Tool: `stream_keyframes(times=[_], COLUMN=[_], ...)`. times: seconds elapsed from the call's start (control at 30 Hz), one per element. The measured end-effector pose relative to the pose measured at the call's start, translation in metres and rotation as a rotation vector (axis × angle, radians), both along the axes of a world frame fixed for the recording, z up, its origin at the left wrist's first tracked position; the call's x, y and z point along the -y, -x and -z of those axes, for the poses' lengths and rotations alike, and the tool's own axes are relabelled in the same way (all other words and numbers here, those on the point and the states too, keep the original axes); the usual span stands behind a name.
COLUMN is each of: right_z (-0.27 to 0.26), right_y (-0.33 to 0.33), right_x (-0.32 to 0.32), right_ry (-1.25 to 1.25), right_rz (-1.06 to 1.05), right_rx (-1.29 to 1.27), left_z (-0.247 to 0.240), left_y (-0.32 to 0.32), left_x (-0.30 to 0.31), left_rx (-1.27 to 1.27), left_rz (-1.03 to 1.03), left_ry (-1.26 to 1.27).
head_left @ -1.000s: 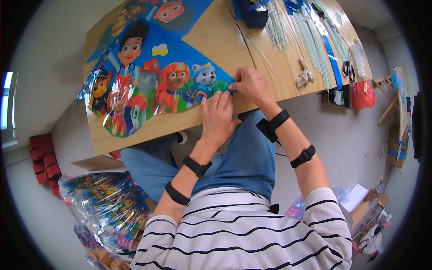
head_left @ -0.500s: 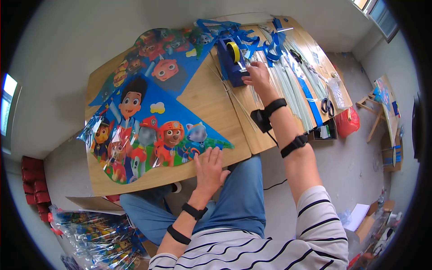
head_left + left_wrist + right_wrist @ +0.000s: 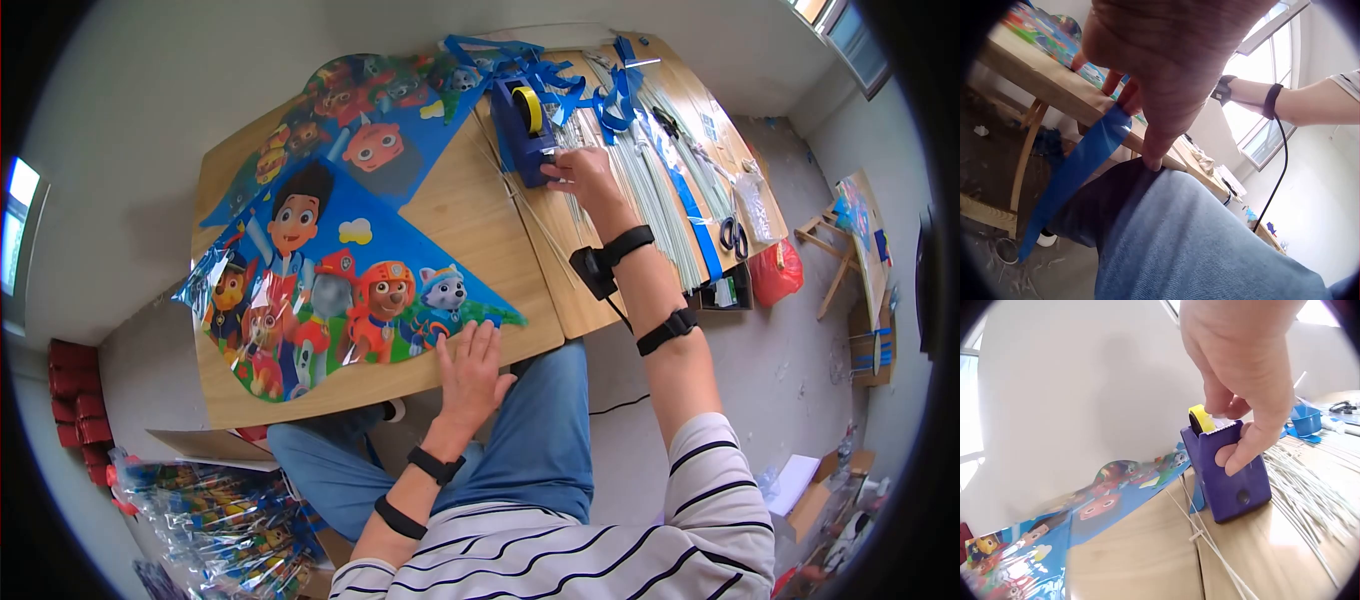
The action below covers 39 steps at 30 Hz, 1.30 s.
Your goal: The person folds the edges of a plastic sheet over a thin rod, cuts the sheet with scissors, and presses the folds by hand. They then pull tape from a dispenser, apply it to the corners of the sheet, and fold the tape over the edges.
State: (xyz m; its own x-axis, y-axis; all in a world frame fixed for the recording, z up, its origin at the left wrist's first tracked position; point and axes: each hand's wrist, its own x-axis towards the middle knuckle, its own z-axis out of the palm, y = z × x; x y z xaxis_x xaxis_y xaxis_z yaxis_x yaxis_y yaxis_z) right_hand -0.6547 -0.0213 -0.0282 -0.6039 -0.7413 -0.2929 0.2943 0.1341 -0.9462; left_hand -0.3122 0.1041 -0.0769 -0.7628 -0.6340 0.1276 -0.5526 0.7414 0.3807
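Observation:
A glossy blue plastic sheet printed with cartoon dogs and a boy (image 3: 380, 235), shaped like a kite sail, lies across the table. Near its right corner, my left hand (image 3: 470, 385) rests on the lower edge with fingers stretched out. In the left wrist view, a blue strip (image 3: 1085, 159) hangs from beneath those fingers past the table edge. My right hand (image 3: 592, 180) is at the front end of a dark blue tape dispenser (image 3: 1238, 487). Its thumb presses the front face, while the fingers curl over the serrated edge beside the yellow tape roll (image 3: 1199, 417).
Thin pale rods (image 3: 650, 200) lie to the right of the dispenser, with tangled blue ribbon (image 3: 615, 105) behind. Scissors (image 3: 733, 238) lie near the table's right edge. A second printed sheet (image 3: 390, 140) lies at the back left. My knee (image 3: 1179, 194) is close under the table edge.
My right hand has left the sheet's right corner and reached forward to the tape dispenser. The left hand stays by the sheet's edge, and the head view has tilted up.

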Motion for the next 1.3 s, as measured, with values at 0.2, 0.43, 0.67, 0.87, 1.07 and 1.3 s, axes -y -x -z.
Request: stream_keyframes(times=[0.2, 0.43, 0.67, 0.87, 1.07, 1.3], right_z=[0.048, 0.028, 0.038, 0.076, 0.035, 0.07], right_y=[-0.016, -0.024, -0.013, -0.023, -0.113, -0.165], right_x=[-0.022, -0.021, 0.005, -0.022, -0.078, -0.11], right_ry=[0.21, 0.174, -0.063, -0.131, -0.223, -0.416], right_rz=[0.273, 0.271, 0.265, 0.159, -0.251, -0.417], right_rx=[0.862, 0.674, 0.143, -0.459, -0.281, -0.526], left_z=[0.0, -0.002, 0.001, 0.002, 0.004, 0.008], left_y=[0.0, 0.001, 0.001, 0.001, 0.002, 0.002], left_x=[0.0, 0.0, -0.002, -0.002, 0.0, -0.001], left_rx=[0.003, 0.022, 0.012, 0.026, 0.014, 0.001], left_rz=[-0.002, -0.004, -0.006, -0.026, -0.022, -0.049], left_ry=[0.0, -0.01, 0.001, -0.015, -0.021, -0.022])
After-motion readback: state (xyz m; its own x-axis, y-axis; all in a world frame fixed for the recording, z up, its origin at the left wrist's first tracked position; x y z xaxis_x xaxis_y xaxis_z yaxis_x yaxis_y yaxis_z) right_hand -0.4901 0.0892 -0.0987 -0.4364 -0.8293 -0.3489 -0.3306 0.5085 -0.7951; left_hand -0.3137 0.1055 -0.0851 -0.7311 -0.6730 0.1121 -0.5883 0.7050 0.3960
